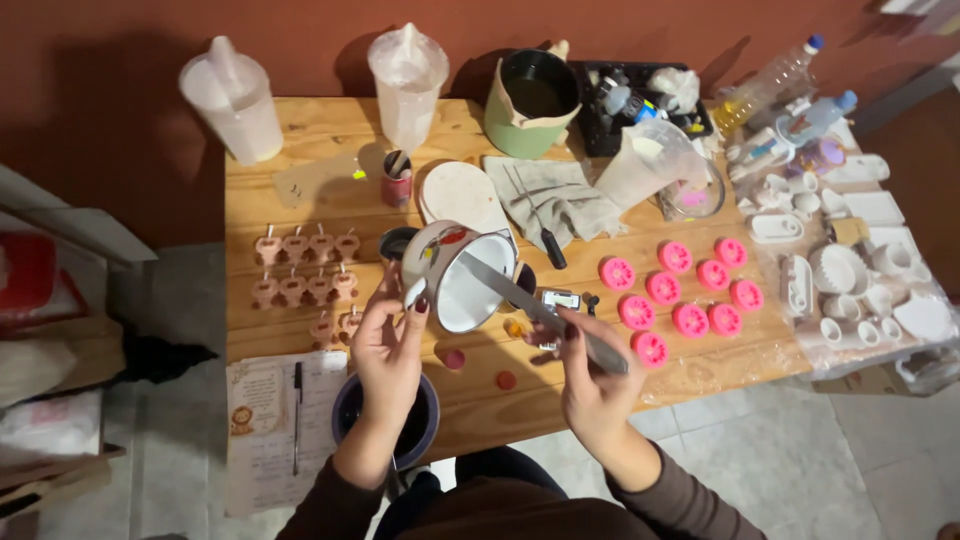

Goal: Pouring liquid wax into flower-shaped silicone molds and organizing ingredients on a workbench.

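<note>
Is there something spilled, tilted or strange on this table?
Yes. The left hand holds a white enamel pot tipped on its side, while the right hand pokes a knife into it. Two small reddish blobs lie loose on the wooden table below, like drips.

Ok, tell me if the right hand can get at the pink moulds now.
Probably not yet: the right hand grips a knife inside the mug. The pink moulds lie unblocked just beyond it.

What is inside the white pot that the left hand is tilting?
A knife blade, held by the right hand, reaches into the pot held by the left hand. The visible inside is white; the tip and bottom are hidden.
</note>
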